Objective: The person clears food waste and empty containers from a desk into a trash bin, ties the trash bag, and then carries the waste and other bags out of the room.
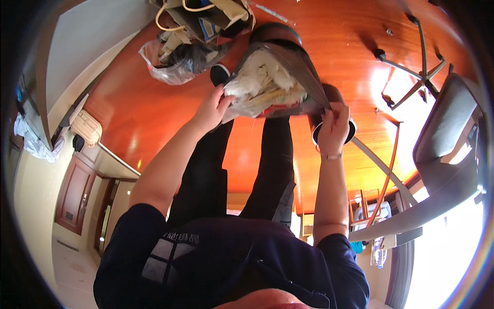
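Observation:
A dark plastic bag (314, 77) is spread between my two hands, its mouth gaping, with crumpled white tissue-like waste (266, 77) inside. My left hand (216, 108) pinches the bag's rim on one side. The opposite edge is pinched by my right hand (335, 123), which wears a thin wristband. Behind that hand lies a dark cylindrical bin (334, 96) on its side, with a pale rim. A dark rounded object (276, 33), partly hidden, touches or sits just beyond the bag's far end.
A clear plastic bag of mixed items (181, 63) rests on the reddish wooden floor (154, 116), beside a paper bag with rope handles (208, 19). Chair legs with casters (422, 75) and a grey chair (447, 116) stand on the right. A beige case (87, 127) is at far left.

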### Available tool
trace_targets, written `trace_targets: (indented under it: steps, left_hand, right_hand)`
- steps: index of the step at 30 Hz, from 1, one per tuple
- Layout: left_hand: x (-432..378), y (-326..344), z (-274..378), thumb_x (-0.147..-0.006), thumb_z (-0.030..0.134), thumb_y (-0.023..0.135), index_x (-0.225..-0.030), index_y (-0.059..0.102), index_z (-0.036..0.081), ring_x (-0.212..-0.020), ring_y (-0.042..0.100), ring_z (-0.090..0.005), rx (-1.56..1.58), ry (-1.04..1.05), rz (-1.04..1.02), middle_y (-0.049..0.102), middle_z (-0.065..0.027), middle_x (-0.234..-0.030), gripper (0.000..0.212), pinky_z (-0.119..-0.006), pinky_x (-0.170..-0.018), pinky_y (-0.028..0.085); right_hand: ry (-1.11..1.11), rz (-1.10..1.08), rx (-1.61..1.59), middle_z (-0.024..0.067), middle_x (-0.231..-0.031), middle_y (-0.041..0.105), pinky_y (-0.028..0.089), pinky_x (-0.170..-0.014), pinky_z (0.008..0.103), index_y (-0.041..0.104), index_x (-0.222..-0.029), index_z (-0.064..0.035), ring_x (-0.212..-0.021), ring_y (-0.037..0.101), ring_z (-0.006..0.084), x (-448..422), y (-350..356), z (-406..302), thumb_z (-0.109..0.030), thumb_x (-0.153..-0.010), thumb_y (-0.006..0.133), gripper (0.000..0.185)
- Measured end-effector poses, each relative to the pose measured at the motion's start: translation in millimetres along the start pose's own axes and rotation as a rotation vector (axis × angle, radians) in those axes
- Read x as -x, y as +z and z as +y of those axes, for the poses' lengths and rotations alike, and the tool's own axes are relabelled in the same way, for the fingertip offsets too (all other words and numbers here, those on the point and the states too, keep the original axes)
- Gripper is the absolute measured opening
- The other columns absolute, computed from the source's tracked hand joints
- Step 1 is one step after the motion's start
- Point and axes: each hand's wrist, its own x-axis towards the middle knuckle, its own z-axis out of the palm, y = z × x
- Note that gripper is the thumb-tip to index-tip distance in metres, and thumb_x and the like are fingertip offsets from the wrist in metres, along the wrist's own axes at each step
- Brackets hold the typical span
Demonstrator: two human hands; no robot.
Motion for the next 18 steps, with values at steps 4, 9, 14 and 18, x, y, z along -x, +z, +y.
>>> trace_targets:
  steps: [4, 9, 14, 18]
  left_hand:
    - [18.0, -27.8, 29.3, -0.092, 0.017, 0.051, -0.097, 0.045, 0.001, -0.071, 0.056, -0.0184, -0.244, 0.063, 0.04, 0.056, -0.0117, -0.077, 0.018, -0.03, -0.064, 0.045]
    - [49.9, -37.3, 47.2, -0.092, 0.017, 0.051, -0.094, 0.042, 0.002, -0.062, 0.05, -0.0179, -0.018, 0.131, 0.144, 0.053, -0.0103, -0.073, 0.018, -0.031, -0.057, 0.042]
    - [87.3, -48.3, 67.8, -0.09, 0.017, 0.056, -0.09, 0.039, 0.001, -0.058, 0.045, -0.0123, 0.039, 0.049, 0.196, 0.049, -0.0081, -0.067, 0.022, -0.028, -0.051, 0.039]
    - [121.8, -50.9, 88.4, -0.089, 0.016, 0.056, -0.086, 0.039, 0.002, -0.056, 0.04, -0.0092, 0.064, 0.071, 0.363, 0.043, -0.0045, -0.064, 0.023, -0.027, -0.049, 0.036]
  right_hand:
    - [0.114, -0.03, -0.009, 0.0119, -0.066, 0.055, 0.044, -0.054, 0.0293, 0.049, -0.089, -0.001, -0.058, 0.057, 0.0204, -0.9, -22.6, -29.3, -0.002, -0.086, 0.049, 0.002]
    - [0.043, 0.004, 0.043, 0.0089, -0.069, 0.056, 0.045, -0.059, 0.0258, 0.049, -0.09, -0.0002, -0.062, 0.055, 0.0152, 22.6, -53.4, -62.2, 0.0, -0.086, 0.048, 0.004]
    - [0.067, -0.004, 0.03, 0.0052, -0.071, 0.057, 0.044, -0.06, 0.024, 0.049, -0.087, -0.001, -0.063, 0.054, 0.0112, 31.2, -78.4, -87.9, -0.002, -0.088, 0.047, 0.002]
    - [-0.008, -0.131, 0.031, 0.0082, -0.068, 0.058, 0.045, -0.059, 0.0254, 0.047, -0.085, -0.0003, -0.062, 0.056, 0.0128, 32.6, -82.3, -119.0, -0.004, -0.088, 0.048, 0.005]
